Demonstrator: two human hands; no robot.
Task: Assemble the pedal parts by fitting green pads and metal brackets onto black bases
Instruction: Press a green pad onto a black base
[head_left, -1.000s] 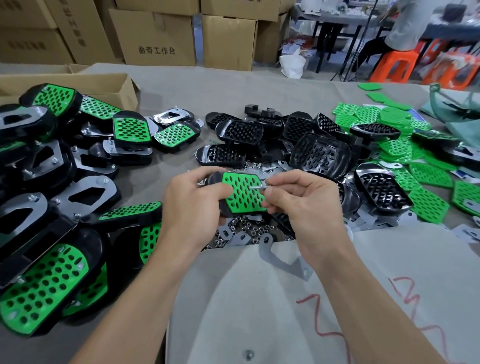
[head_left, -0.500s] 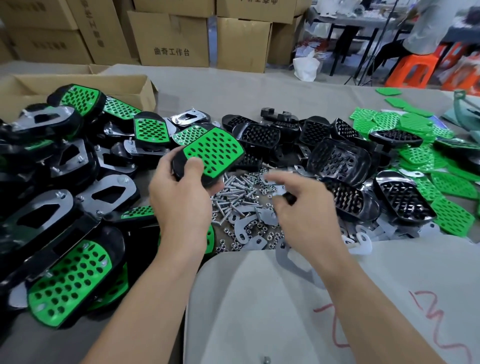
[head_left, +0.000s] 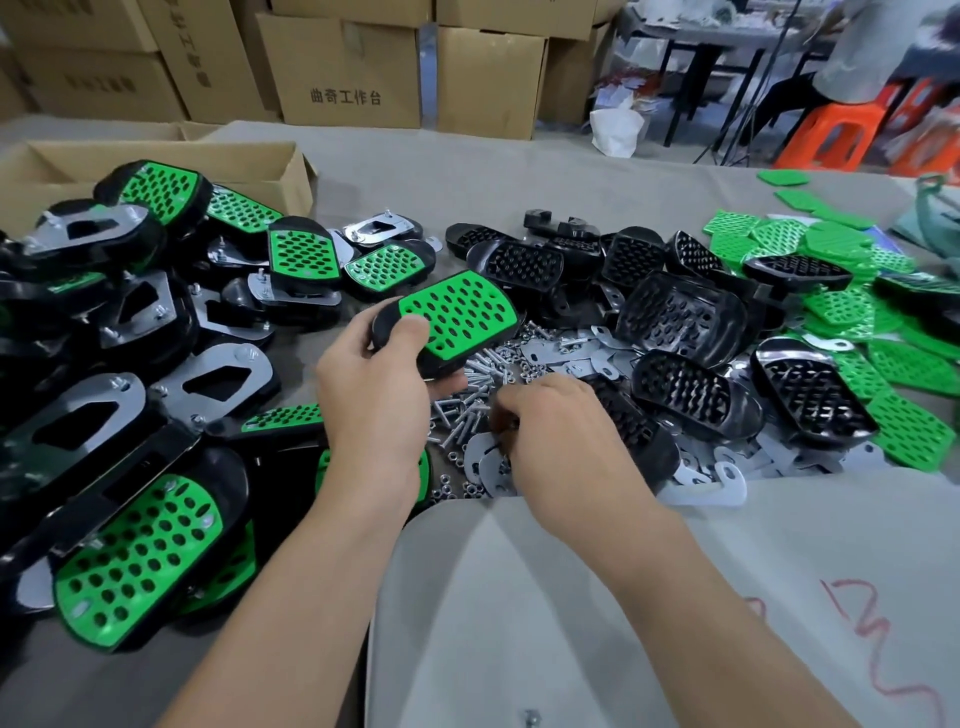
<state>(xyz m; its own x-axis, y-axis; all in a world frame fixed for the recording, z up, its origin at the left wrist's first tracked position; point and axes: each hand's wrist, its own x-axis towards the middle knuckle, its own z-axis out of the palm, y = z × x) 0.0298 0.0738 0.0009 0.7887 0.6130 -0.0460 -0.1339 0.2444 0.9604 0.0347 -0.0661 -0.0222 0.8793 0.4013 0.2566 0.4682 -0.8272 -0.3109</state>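
Observation:
My left hand grips a black pedal base with a green pad fitted on it, held above the table's middle. Just right of it, my right hand reaches down with curled fingers into a heap of screws and nuts and flat metal brackets; what its fingertips hold is hidden. Bare black bases lie in a pile behind the hardware. Loose green pads are spread at the right.
Finished pedals with green pads and metal brackets are piled on the left. An open cardboard box stands at the back left, more boxes behind. A grey fabric covers the near table. Orange stools stand far right.
My right hand let go of the pedal and dropped to the screws and brackets. My left hand lifted the pedal up and away from me.

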